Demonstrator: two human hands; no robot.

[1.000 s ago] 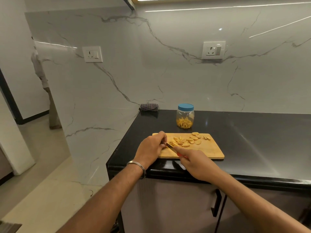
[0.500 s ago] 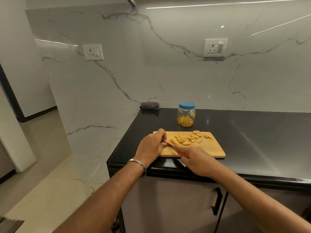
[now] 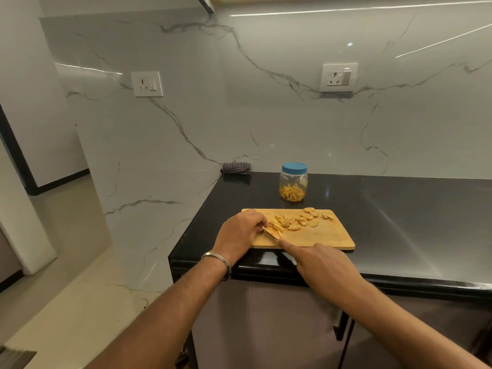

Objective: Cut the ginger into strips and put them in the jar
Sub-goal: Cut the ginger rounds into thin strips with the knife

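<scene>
A glossy black counter point(image 3: 386, 222) runs under a white marble-veined wall, and a wooden cutting board point(image 3: 319, 237) lies near its front edge. At the board's 12 o'clock, just beyond its far side, stands the jar point(image 3: 293, 182), blue lid on, with strips already in the bottom.

The ginger is in two lots on the board: cut strips point(image 3: 282, 223) towards 10 o'clock and round slices point(image 3: 308, 216) towards 1 o'clock, the two heaps touching in the middle.

The left hand point(image 3: 241, 231) sits at the board's 9 o'clock, fingers curled down at the edge of the strip pile; whether it pins a piece under them I cannot tell. The right hand point(image 3: 323, 265) comes in from 5 o'clock, closed round the handle of a knife point(image 3: 271, 234) with the forefinger laid along its back. The blade slants towards the left fingertips and its tip is right beside them.

That closeness looks like the main risk: a slip on a small, hard piece could carry the edge into the left fingers. The board also seems to overhang or sit flush with the counter's front lip, so downward pressure near that edge might rock it or push strips off to the floor. The jar is lidded, so nothing can go in until a hand is freed to open it.
</scene>
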